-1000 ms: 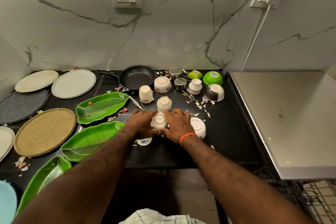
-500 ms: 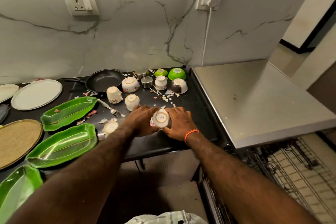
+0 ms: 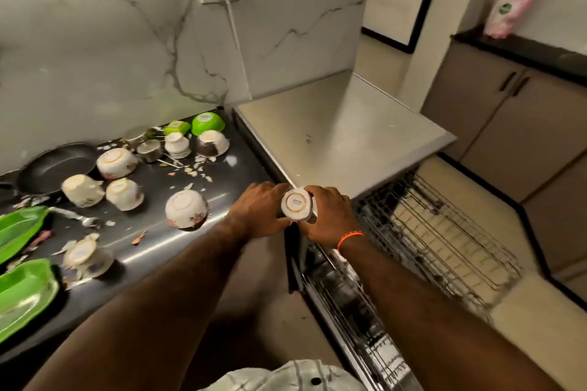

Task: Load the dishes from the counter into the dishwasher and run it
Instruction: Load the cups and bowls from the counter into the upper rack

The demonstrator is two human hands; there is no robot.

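Observation:
My left hand [image 3: 259, 213] and my right hand [image 3: 327, 216] clasp an upside-down white cup [image 3: 297, 203] between them, its base ring facing me. The cup is in the air at the right end of the black counter [image 3: 222, 181], beside the steel dishwasher top [image 3: 343, 130]. The pulled-out upper wire rack [image 3: 438, 232] lies just right of my hands, with a lower rack [image 3: 365, 320] beneath. Several inverted white floral cups and bowls [image 3: 185, 209] remain on the counter, with a black frying pan [image 3: 54, 170] and green leaf-shaped plates [image 3: 22, 298] at the left.
Green bowls [image 3: 207, 121], small steel cups [image 3: 149, 149], a fork [image 3: 76, 216] and food scraps litter the counter. A plugged-in white cable [image 3: 236, 38] runs down the marble wall. Grey cabinets [image 3: 508, 117] with a pink pouch [image 3: 508, 8] on top stand at the right.
Both hands have lifted the cup off the counter and carried it right to the dishwasher's edge. My view has swung right, bringing the open racks into sight.

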